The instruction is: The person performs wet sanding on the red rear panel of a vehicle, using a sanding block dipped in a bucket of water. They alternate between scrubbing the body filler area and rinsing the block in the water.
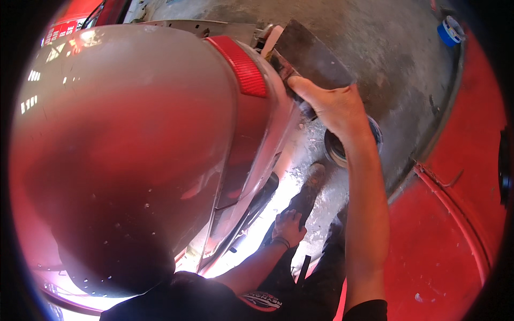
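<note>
My right hand [334, 107] holds a dark grey, flat rectangular sheet [316, 56] against the car's edge, thumb on its near side; the other fingers are hidden. Just left of it runs a ribbed red reflector [243, 67], set into the corner of the glossy car body [139, 128], which shows red reflections and a few droplets. Lower down, my left hand [289, 227] lies on my dark-trousered leg with its fingers stretched over it, holding nothing.
A round container [336, 147] stands on the concrete floor [396, 64], partly behind my right forearm. Farther off at the right is a blue and white tub [451, 31]. A red panel [428, 241] with a raised edge fills the right side.
</note>
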A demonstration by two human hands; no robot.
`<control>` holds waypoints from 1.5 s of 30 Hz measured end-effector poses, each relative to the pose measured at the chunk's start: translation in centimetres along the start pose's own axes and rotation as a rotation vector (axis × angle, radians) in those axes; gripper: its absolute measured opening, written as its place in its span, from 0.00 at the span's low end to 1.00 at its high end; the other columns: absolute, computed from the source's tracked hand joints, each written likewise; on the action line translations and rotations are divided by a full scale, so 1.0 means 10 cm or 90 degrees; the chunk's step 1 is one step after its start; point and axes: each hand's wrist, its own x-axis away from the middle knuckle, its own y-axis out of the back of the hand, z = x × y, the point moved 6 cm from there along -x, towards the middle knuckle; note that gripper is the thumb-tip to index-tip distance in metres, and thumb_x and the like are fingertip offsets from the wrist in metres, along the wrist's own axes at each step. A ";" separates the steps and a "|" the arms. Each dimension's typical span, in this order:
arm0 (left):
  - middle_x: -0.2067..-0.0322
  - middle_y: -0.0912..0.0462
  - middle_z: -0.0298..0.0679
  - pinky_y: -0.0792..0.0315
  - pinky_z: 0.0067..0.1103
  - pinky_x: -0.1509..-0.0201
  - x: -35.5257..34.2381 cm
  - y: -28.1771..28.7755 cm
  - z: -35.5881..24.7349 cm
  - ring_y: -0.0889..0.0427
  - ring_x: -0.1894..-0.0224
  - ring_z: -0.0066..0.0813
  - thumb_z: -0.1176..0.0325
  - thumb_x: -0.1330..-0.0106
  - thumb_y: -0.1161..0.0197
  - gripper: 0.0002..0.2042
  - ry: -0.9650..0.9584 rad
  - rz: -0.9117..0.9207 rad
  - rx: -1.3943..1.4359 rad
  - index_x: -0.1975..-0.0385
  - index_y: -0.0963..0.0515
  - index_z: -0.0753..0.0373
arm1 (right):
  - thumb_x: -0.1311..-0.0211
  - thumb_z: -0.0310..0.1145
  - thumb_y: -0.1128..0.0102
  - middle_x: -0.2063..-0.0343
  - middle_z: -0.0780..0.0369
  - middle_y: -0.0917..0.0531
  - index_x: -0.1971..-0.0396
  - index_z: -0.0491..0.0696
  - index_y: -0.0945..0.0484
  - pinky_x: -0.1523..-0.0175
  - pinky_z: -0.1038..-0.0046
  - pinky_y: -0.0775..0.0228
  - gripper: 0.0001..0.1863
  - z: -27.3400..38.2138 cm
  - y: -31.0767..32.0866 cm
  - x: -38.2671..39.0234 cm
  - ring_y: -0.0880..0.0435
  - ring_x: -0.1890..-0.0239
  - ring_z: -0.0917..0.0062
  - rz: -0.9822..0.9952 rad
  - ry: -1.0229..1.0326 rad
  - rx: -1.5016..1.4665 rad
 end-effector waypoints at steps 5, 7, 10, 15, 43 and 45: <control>0.30 0.31 0.47 0.47 0.46 0.23 -0.07 0.03 0.01 0.36 0.26 0.41 0.50 0.34 0.41 0.30 0.010 0.044 -0.015 0.34 0.29 0.57 | 0.40 0.35 0.28 0.72 0.66 0.14 0.61 0.40 0.15 0.66 0.75 0.24 0.14 -0.07 -0.12 0.17 0.18 0.72 0.84 -0.069 0.048 -0.162; 0.31 0.30 0.47 0.46 0.48 0.24 -0.08 0.08 0.03 0.35 0.26 0.42 0.51 0.35 0.40 0.29 0.013 0.011 -0.005 0.35 0.28 0.58 | 0.39 0.35 0.28 0.72 0.67 0.14 0.61 0.40 0.15 0.66 0.76 0.24 0.14 -0.02 -0.06 0.13 0.17 0.72 0.85 -0.084 0.042 -0.205; 0.30 0.31 0.46 0.48 0.47 0.23 -0.07 0.16 0.02 0.36 0.26 0.40 0.51 0.33 0.40 0.30 0.028 0.016 -0.016 0.33 0.29 0.57 | 0.38 0.33 0.27 0.68 0.68 0.13 0.60 0.42 0.14 0.64 0.77 0.23 0.12 0.08 -0.06 0.04 0.16 0.69 0.85 -0.028 0.028 -0.066; 0.29 0.32 0.45 0.51 0.48 0.21 -0.09 0.15 -0.02 0.36 0.25 0.38 0.51 0.31 0.43 0.30 0.023 0.044 -0.019 0.31 0.31 0.56 | 0.33 0.32 0.30 0.64 0.70 0.14 0.49 0.45 0.17 0.60 0.79 0.24 0.15 -0.27 -0.18 0.44 0.17 0.64 0.86 -0.010 -0.056 -0.249; 0.32 0.29 0.46 0.46 0.46 0.23 0.09 0.08 -0.16 0.34 0.28 0.40 0.55 0.33 0.42 0.28 -0.014 0.044 -0.044 0.35 0.29 0.59 | 0.30 0.31 0.32 0.58 0.67 0.14 0.45 0.42 0.19 0.55 0.79 0.23 0.16 -0.45 -0.30 0.91 0.17 0.63 0.82 -0.220 0.106 -0.251; 0.31 0.30 0.46 0.47 0.46 0.23 0.08 0.05 -0.17 0.35 0.26 0.41 0.55 0.33 0.43 0.28 -0.007 0.079 -0.026 0.34 0.30 0.59 | 0.30 0.33 0.31 0.59 0.68 0.14 0.46 0.43 0.19 0.57 0.79 0.23 0.17 -0.38 -0.26 0.67 0.17 0.64 0.82 -0.177 0.004 -0.204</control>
